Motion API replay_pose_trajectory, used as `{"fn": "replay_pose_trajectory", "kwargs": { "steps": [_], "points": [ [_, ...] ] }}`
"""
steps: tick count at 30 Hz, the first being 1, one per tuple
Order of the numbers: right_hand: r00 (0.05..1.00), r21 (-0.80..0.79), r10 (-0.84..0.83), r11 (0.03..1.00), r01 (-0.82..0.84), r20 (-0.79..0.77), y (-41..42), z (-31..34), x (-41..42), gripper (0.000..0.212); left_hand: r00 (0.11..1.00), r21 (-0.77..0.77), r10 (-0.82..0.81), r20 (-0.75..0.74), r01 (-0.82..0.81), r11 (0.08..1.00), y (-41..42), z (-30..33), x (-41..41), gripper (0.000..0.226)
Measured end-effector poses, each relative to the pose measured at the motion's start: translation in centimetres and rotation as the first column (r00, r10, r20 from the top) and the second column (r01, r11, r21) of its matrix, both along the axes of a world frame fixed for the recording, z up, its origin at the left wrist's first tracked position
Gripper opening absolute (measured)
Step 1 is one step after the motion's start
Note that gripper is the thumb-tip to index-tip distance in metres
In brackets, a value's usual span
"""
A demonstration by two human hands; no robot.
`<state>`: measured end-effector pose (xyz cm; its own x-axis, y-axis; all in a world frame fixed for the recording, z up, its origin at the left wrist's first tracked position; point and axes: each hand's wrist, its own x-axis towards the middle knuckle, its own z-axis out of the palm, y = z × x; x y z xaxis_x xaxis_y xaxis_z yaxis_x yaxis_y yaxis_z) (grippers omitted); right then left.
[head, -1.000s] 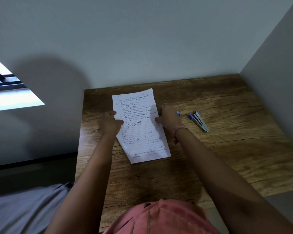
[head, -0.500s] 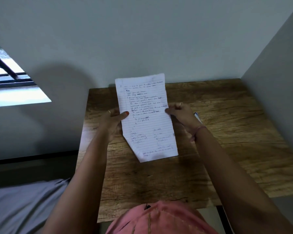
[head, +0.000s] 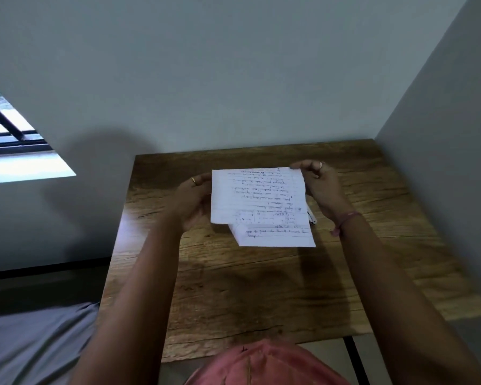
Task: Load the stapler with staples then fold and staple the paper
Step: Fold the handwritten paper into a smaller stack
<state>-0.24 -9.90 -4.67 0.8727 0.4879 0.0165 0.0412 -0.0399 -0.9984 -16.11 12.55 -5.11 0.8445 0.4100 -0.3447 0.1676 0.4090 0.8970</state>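
A handwritten lined sheet of paper [head: 258,201] is held above the wooden table [head: 261,287]. Its top half is folded down toward me, so the upside-down back shows over the lower strip of writing. My left hand [head: 192,201] grips the paper's left edge. My right hand [head: 321,187] pinches the top right corner at the fold. Only a small tip of the stapler [head: 311,218] shows on the table, between the paper's right edge and my right wrist; the rest is hidden.
Grey walls close the table in at the back and on the right. The table's left edge drops to a dark floor. A window [head: 14,151] lies at the far left. A pink garment [head: 264,365] sits at the table's near edge.
Both hands lifted the sheet off the table, then folded its top half over toward me. The stapler, plainly visible before, is now mostly hidden behind the paper and my right hand.
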Motion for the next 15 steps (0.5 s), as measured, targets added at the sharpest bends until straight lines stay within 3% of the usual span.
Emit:
{"fn": "replay_pose_trajectory", "kwargs": {
  "steps": [3, 7, 15],
  "points": [
    [0.998, 0.025, 0.000, 1.000, -0.002, 0.063, -1.3, 0.4, 0.7, 0.023, 0.999, -0.033, 0.049, 0.009, -0.048, 0.998, -0.9, 0.4, 0.7, 0.012],
    [0.993, 0.067, -0.021, 0.998, 0.014, 0.112, -2.4, 0.8, 1.3, 0.027, 0.994, 0.062, 0.101, -0.031, -0.099, 0.993, -2.3, 0.5, 1.7, 0.012],
    [0.987, 0.119, -0.118, 0.987, 0.105, 0.111, -3.7, 0.9, 2.4, 0.023, 0.995, 0.217, -0.026, -0.095, 0.046, 0.975, -5.4, 0.4, 2.7, 0.032]
  ]
}}
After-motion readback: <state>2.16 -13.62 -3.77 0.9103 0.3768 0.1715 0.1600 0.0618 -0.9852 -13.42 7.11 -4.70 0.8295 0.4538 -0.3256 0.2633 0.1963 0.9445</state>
